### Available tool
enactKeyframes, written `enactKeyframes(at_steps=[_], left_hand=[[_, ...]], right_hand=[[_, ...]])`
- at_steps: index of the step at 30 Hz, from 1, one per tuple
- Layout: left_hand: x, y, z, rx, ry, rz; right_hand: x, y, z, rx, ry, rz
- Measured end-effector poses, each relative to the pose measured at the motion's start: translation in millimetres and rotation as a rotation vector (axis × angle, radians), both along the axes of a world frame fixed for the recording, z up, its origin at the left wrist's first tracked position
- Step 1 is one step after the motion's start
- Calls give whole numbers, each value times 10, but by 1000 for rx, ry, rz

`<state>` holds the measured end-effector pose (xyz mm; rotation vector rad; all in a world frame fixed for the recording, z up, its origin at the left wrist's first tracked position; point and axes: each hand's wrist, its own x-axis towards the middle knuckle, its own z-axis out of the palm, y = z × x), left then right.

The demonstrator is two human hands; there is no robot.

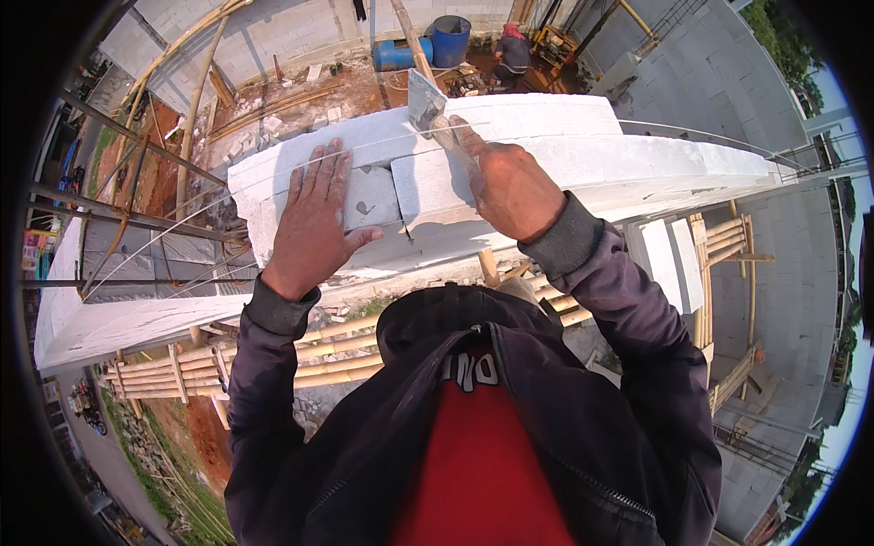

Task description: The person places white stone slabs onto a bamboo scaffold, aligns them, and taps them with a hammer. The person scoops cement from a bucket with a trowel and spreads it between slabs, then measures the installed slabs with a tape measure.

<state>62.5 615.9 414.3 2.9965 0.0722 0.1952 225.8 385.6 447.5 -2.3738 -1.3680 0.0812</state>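
Note:
My left hand (314, 214) lies flat on the left end of a white block wall (537, 168), fingers stretched out and thumb spread. Beside its thumb sits a small block piece (371, 197), with a dark joint between it and the longer block to its right. My right hand (517, 187) is closed round the wooden handle of a trowel (426, 102). The trowel's grey, mortar-smeared blade is tilted up over the far edge of the wall top. A thin string (205, 209) runs along the wall and passes close to both hands.
Bamboo scaffolding (341, 350) runs below the wall on my side. White blocks (669, 259) stand on it at the right. Steel bars (137, 214) cross at the left. Beyond the wall, blue drums (451, 41) and a crouching person (513, 56) are on the ground below.

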Motion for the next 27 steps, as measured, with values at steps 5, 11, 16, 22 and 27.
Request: enactKeyframes(at_steps=[5,11,16,22,27], left_hand=[[-10,2,39,26,35,21],[-2,40,-11,36,23,-23],[-70,213,107,-282,-16,1],[-168,-186,353,-170,-459,189],[-70,-777,247,-158,-754,115]], right_hand=[[-9,-36,119,245,-78,-80],[325,-30,-5,142,253,73],[603,353,-263,157,215,322],[587,388,-268,101,61,371],[293,-153,-73,467,123,373]])
